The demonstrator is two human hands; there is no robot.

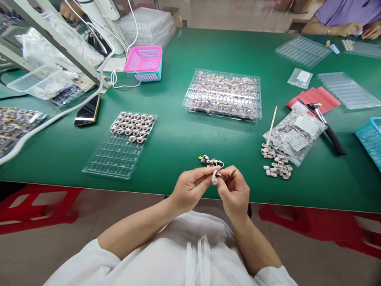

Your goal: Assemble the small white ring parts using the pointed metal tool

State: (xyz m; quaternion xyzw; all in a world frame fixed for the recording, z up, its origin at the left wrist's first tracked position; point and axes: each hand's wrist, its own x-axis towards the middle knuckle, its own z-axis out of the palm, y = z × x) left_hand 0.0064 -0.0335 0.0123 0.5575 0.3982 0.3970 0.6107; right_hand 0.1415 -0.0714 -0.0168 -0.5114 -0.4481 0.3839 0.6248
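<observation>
My left hand (189, 190) pinches a small pale ring-shaped piece (214, 178) at the table's front edge. My right hand (237, 195) closes on the same piece from the other side, and a thin dark metal tool, perhaps tweezers (231, 177), sticks out between its fingers. The fingers hide part of the piece. Just beyond my fingertips lies a small cluster of silvery rings (212, 161) with yellow tags. Loose beige cup-like pieces (278, 166) are heaped to the right, beside a clear plastic bag (294, 133) of similar pieces.
A clear tray (110, 157) at left is partly filled with ring-like pieces. Stacked full trays (223, 95) stand mid-table. A hammer (330, 133), red sheets (318, 98), phone (87, 110), pink basket (144, 63) and blue basket (372, 139) lie around. Another person (347, 20) works at far right.
</observation>
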